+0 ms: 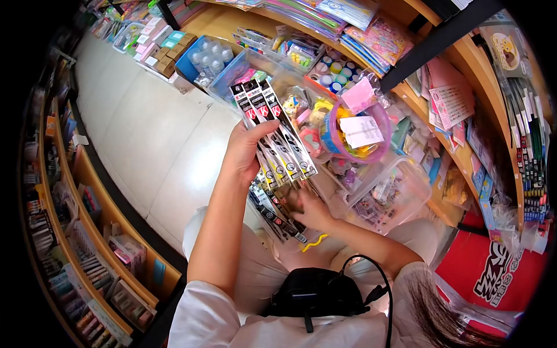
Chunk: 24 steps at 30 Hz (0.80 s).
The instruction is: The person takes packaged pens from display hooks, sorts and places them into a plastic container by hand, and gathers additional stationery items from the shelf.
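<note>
My left hand (246, 149) is closed around a fanned bunch of slim pen refill packets (268, 110), black, white and clear with red logos, thumb on top. Below them, more dark slim packets (277, 217) lie in a clear container between my knees. My right hand (313, 210) reaches in among those lower packets. Its fingertips are blurred and partly hidden, so what they touch does not show clearly. A yellow wavy strip (314, 242) lies just below the right hand.
A round purple-rimmed basket (386, 136) of small goods and a clear plastic box (426, 188) stand to the right. Ahead are a blue bin of bottles (188, 72) and small brown boxes (168, 61). Wooden shelves (101, 217) line the left; a red bag (464, 269) sits at right.
</note>
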Available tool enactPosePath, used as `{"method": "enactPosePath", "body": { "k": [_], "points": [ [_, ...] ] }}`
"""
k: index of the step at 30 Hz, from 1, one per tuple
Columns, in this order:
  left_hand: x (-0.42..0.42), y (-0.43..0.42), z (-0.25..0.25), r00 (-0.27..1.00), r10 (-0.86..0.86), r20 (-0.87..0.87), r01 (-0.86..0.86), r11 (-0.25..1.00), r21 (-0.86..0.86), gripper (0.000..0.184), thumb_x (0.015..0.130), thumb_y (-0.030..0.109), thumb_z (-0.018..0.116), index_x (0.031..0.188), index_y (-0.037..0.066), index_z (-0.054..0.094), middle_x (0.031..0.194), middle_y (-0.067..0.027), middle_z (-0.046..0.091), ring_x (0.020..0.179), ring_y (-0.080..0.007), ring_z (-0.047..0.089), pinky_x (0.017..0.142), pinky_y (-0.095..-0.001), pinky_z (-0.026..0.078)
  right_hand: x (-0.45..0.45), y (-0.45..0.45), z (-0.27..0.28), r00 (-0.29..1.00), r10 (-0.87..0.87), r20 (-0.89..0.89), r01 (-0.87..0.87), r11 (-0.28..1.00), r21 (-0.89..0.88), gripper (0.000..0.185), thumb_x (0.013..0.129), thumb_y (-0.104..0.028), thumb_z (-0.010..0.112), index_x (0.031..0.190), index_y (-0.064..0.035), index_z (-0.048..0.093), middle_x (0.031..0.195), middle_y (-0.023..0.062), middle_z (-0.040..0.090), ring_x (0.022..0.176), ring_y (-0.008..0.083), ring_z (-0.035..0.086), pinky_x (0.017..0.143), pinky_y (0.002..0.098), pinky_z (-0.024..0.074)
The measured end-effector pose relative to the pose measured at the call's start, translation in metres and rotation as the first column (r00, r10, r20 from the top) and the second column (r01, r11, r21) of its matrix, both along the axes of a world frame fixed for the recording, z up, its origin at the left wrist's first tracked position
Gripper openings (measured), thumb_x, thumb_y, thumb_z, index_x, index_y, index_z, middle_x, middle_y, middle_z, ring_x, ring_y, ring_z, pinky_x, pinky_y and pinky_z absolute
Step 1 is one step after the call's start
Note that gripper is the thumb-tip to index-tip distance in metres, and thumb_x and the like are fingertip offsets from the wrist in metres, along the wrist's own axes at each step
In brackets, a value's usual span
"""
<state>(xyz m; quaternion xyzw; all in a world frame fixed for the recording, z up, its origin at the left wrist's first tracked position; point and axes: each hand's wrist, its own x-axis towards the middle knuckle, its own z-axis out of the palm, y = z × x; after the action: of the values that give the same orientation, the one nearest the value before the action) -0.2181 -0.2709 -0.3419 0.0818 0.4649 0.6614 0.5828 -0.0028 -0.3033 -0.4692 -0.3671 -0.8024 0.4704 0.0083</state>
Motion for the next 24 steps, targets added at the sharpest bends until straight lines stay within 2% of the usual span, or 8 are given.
{"method": "enactPosePath", "body": {
  "k": [6, 9, 12, 16, 19, 21, 22, 24],
  "points": [
    [-0.001, 0.001, -0.004, 1.0, -0.019, -0.019, 0.019, 1.0, 0.008, 0.023, 0.076, 0.005, 0.062, 0.098, 0.002, 0.054, 0.087, -0.011, 0.064, 0.074, -0.0199, 0.063, 0.071, -0.0329, 0.052, -0.019, -0.025, -0.003, 0.983, 0.146, 0.111, -0.171, 0.95, 0.26, 0.037, 0.065, -0.008, 0.067, 0.093, -0.0026, 0.042, 0.089, 0.0196, 0.054, 0.082, 0.0385, 0.057, 0.07, 0.0446, 0.0472],
    [-0.001, 0.001, -0.006, 1.0, -0.014, -0.01, 0.014, 1.0, -0.004, 0.022, 0.076, 0.005, 0.062, 0.097, 0.002, 0.054, 0.088, -0.0113, 0.064, 0.075, -0.02, 0.064, 0.072, -0.0329, 0.052, -0.017, -0.023, -0.006, 0.984, 0.115, 0.136, -0.135, 0.98, 0.147, 0.048, 0.065, -0.011, 0.067, 0.104, -0.0019, 0.041, 0.09, 0.0181, 0.056, 0.085, 0.036, 0.057, 0.07, 0.0445, 0.0464],
    [-0.002, 0.002, -0.007, 1.0, -0.016, -0.004, 0.016, 1.0, -0.001, 0.022, 0.076, 0.005, 0.062, 0.097, 0.002, 0.055, 0.089, -0.0112, 0.064, 0.075, -0.0197, 0.064, 0.071, -0.0324, 0.052, -0.01, -0.02, -0.004, 0.988, 0.062, 0.143, -0.079, 0.991, 0.11, 0.048, 0.064, -0.011, 0.066, 0.104, -0.0018, 0.041, 0.084, 0.0173, 0.058, 0.082, 0.0345, 0.059, 0.069, 0.0427, 0.0475],
    [-0.002, 0.003, -0.008, 1.0, -0.004, 0.001, 0.004, 1.0, -0.008, 0.022, 0.076, 0.004, 0.063, 0.096, 0.002, 0.055, 0.088, -0.0106, 0.064, 0.074, -0.0191, 0.064, 0.071, -0.0319, 0.052, 0.007, -0.007, 0.008, 0.985, -0.159, 0.073, 0.163, 0.985, -0.05, 0.044, 0.063, -0.012, 0.066, 0.098, -0.0034, 0.041, 0.078, 0.0156, 0.057, 0.076, 0.0336, 0.059, 0.067, 0.0404, 0.0478],
    [-0.002, 0.004, -0.01, 0.999, -0.016, -0.043, 0.015, 1.0, -0.021, 0.021, 0.075, 0.004, 0.063, 0.095, 0.003, 0.056, 0.087, -0.0096, 0.064, 0.072, -0.0184, 0.064, 0.069, -0.0316, 0.052, 0.035, 0.011, 0.005, 0.953, -0.303, 0.009, 0.303, 0.952, -0.037, 0.046, 0.064, -0.013, 0.066, 0.102, -0.0018, 0.043, 0.078, 0.0147, 0.056, 0.073, 0.0279, 0.059, 0.067, 0.0353, 0.0478],
    [0.0, 0.004, -0.013, 0.995, -0.039, -0.095, 0.034, 0.998, -0.058, 0.021, 0.074, 0.003, 0.063, 0.094, 0.003, 0.056, 0.084, -0.0085, 0.064, 0.069, -0.017, 0.063, 0.067, -0.0307, 0.052, 0.047, 0.024, 0.013, 0.899, -0.43, -0.082, 0.424, 0.902, -0.079, 0.046, 0.065, -0.01, 0.064, 0.106, -0.0015, 0.045, 0.08, 0.0111, 0.058, 0.074, 0.02, 0.058, 0.07, 0.0308, 0.0467],
    [0.001, 0.005, -0.018, 0.99, -0.062, -0.128, 0.052, 0.996, -0.078, 0.022, 0.074, 0.002, 0.063, 0.094, 0.003, 0.056, 0.084, -0.0083, 0.064, 0.069, -0.0167, 0.063, 0.066, -0.0305, 0.052, 0.043, 0.03, 0.025, 0.823, -0.515, -0.241, 0.474, 0.855, -0.209, 0.05, 0.066, -0.004, 0.062, 0.112, -0.0009, 0.044, 0.087, 0.0077, 0.059, 0.08, 0.0148, 0.056, 0.075, 0.0291, 0.0451],
    [0.005, 0.006, -0.026, 0.979, -0.097, -0.179, 0.079, 0.991, -0.108, 0.024, 0.072, 0.001, 0.063, 0.095, 0.002, 0.056, 0.084, -0.0076, 0.064, 0.069, -0.0158, 0.062, 0.066, -0.0299, 0.051, 0.042, 0.046, 0.034, 0.804, -0.549, -0.228, 0.506, 0.833, -0.223, 0.05, 0.065, -0.001, 0.062, 0.113, -0.0004, 0.045, 0.092, 0.0055, 0.058, 0.085, 0.0136, 0.055, 0.079, 0.0288, 0.0437]
  ]
}}
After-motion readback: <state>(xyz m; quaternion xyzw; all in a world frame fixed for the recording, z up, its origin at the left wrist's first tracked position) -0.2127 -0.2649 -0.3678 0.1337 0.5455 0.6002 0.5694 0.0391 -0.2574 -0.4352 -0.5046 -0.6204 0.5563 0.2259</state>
